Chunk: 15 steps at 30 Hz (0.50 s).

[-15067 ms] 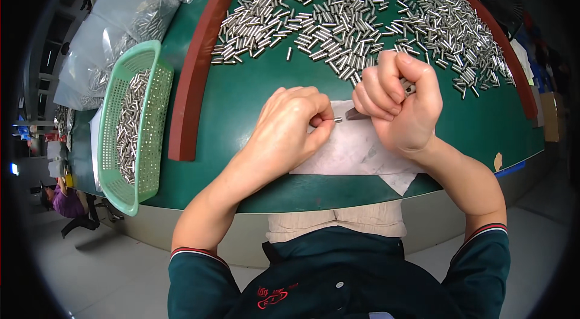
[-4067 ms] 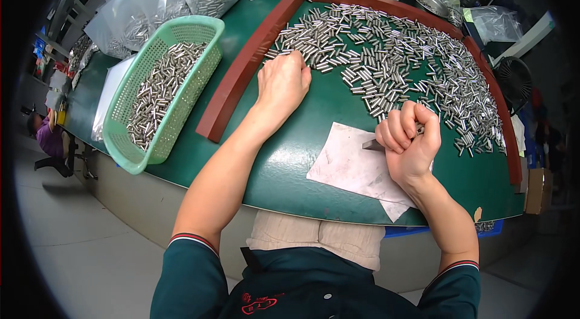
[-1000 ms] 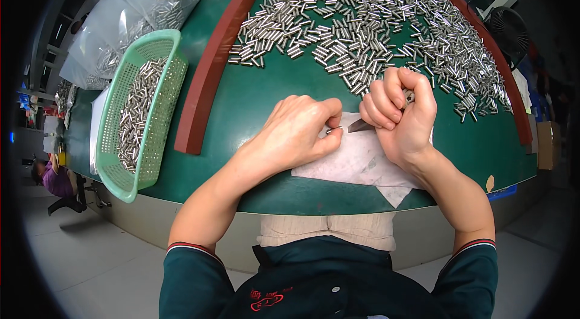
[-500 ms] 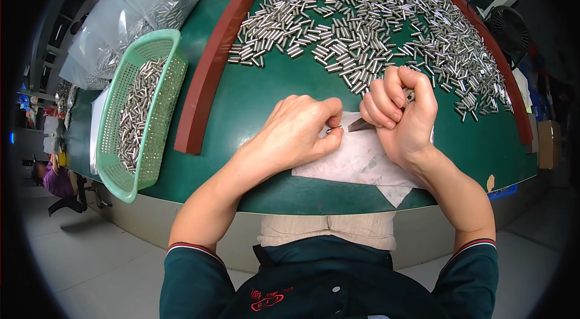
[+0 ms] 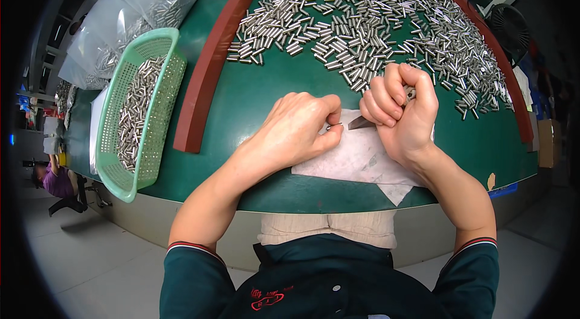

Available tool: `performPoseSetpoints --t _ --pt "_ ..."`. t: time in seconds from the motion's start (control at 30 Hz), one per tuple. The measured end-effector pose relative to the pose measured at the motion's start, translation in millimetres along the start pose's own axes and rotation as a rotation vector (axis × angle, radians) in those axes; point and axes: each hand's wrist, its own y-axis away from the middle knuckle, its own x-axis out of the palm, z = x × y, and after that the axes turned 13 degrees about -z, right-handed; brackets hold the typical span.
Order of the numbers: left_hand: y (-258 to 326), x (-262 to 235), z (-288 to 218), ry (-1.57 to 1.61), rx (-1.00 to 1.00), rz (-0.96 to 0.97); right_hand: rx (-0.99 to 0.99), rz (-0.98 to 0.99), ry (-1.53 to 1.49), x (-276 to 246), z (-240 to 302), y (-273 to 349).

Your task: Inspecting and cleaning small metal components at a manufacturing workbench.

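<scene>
My left hand (image 5: pixel 293 125) is closed in a pinch, with thumb and forefinger on a small metal pin (image 5: pixel 335 125) that is mostly hidden by the fingers. A knife (image 5: pixel 360 123) is gripped in my right hand (image 5: pixel 402 110); its short dark blade points left toward the pin, a small gap apart, while the fist hides most of its handle. Under both hands lies a pale, stained cloth (image 5: pixel 356 159) near the table's front edge. Beyond them, many loose short silver metal pins (image 5: pixel 353 47) are spread over the green tabletop (image 5: pixel 272 92).
Dark red wooden rails (image 5: pixel 208 71) border the pins on the left, back and right. To the left stands a light green plastic basket (image 5: pixel 172 77) holding more pins. Clear bags of pins (image 5: pixel 163 8) lean behind it. A black fan (image 5: pixel 510 29) is at the right; a person (image 5: pixel 57 180) sits far left.
Both hands stay almost in place. The pin in my left fingertips shows slightly differently, and the knife has hardly moved.
</scene>
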Motion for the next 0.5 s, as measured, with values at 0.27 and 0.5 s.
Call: performPoseSetpoints --t 0.27,0.5 --pt "-0.8 -3.1 -1.8 0.042 -0.063 0.025 -0.078 0.058 -0.081 -2.5 2.7 1.0" --pt "-1.3 1.3 -1.2 0.062 -0.038 -0.012 -0.087 0.105 -0.06 -2.4 -3.6 0.5"
